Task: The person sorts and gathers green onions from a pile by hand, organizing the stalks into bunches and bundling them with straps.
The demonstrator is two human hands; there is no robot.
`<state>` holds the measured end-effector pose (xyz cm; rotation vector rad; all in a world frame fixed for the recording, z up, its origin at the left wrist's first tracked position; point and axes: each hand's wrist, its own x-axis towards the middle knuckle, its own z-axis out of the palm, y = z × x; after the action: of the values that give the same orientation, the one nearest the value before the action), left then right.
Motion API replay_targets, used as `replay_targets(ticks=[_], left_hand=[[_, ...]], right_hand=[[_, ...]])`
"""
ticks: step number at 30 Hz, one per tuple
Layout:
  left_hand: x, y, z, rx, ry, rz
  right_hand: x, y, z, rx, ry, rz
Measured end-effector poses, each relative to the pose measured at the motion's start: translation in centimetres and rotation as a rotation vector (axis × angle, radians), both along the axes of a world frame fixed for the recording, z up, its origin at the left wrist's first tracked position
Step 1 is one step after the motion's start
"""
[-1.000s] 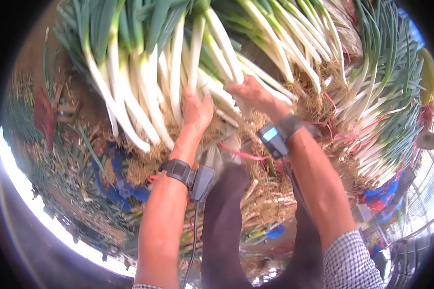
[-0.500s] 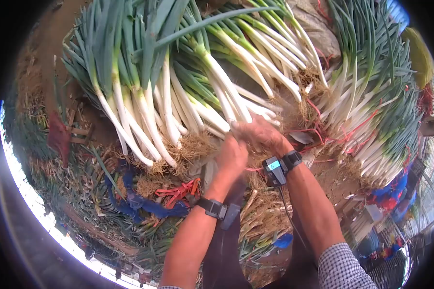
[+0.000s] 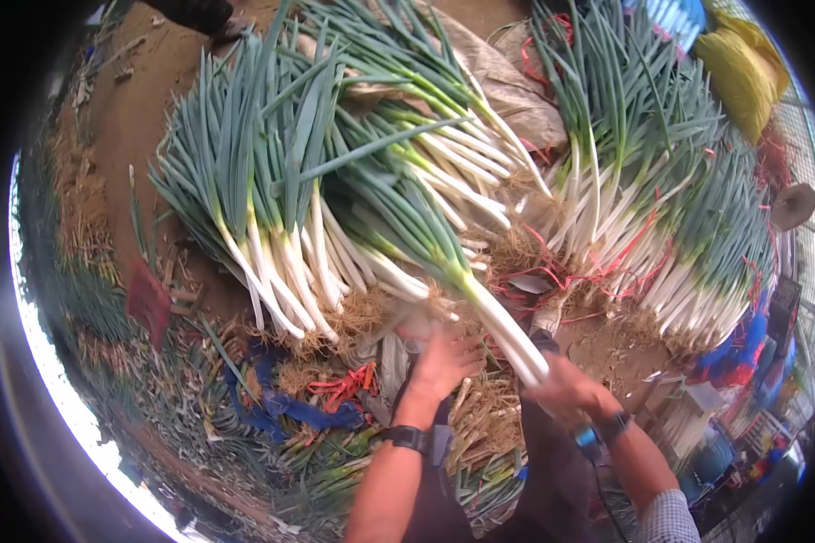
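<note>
My right hand [image 3: 566, 389] is closed around the white root ends of a few long green onions [image 3: 498, 328]. Their green leaves stretch up and left over the other onions. My left hand [image 3: 444, 360] has its fingers apart and holds nothing; motion blurs its fingertips. It is just below the roots of a heap of green onions [image 3: 285, 258], whose white stalks point toward me. A watch band sits on each wrist.
More green onions [image 3: 643, 240] lie in rows at right, with red ties [image 3: 539, 271] among them. A tan sack [image 3: 493, 68] and a yellow sack [image 3: 743, 68] lie farther back. Blue cloth [image 3: 308, 412] and red strips [image 3: 342, 387] are at lower left; someone's foot shows at top.
My hands were together at the onions' root ends and are now apart. The right hand has pulled the held onions down and right; the left has moved lower and opened.
</note>
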<state>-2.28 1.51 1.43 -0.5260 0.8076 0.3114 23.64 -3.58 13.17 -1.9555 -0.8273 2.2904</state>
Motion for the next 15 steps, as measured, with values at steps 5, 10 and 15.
replay_targets(ticks=[5, 10, 15], left_hand=[[7.6, 1.0, 1.2, 0.108, 0.041, 0.237], [10.3, -3.2, 2.9, 0.143, -0.109, 0.292], [12.0, -6.6, 4.2, 0.156, -0.196, 0.249]], right_hand=[[2.7, -8.4, 9.3, -0.076, -0.107, 0.084], [5.0, -17.4, 15.0, -0.051, -0.362, 0.218], [6.4, -26.9, 14.9, 0.066, -0.504, 0.187]])
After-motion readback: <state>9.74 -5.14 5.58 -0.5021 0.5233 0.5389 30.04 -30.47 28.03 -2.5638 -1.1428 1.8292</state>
